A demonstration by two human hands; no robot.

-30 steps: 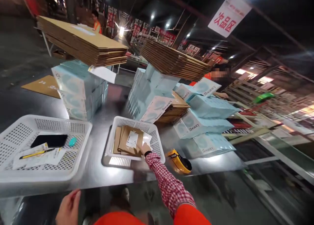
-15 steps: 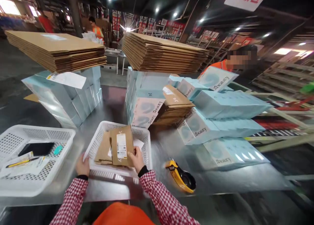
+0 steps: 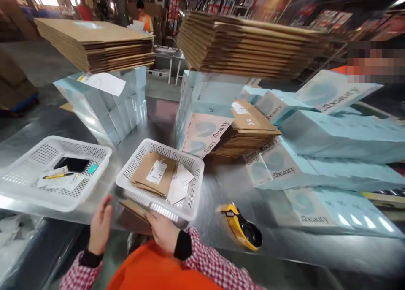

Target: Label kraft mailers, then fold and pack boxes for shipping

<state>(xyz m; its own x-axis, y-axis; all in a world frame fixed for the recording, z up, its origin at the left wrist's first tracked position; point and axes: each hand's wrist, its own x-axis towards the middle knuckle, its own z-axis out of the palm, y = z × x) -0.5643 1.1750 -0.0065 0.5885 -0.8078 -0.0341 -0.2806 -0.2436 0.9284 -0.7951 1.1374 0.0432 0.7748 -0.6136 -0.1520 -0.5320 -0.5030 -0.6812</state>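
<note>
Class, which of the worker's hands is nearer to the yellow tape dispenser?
Right. The right hand is to the left of the yellow tape dispenser; the left hand is farther off, on the right hand's far side.

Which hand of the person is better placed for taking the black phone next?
Probably the left hand: it looks free and is nearer the phone, while the right hand holds brown cardboard.

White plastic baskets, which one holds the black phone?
The left basket holds the phone, beside a turquoise oval item; the right basket holds cardboard mailers and white papers.
</note>
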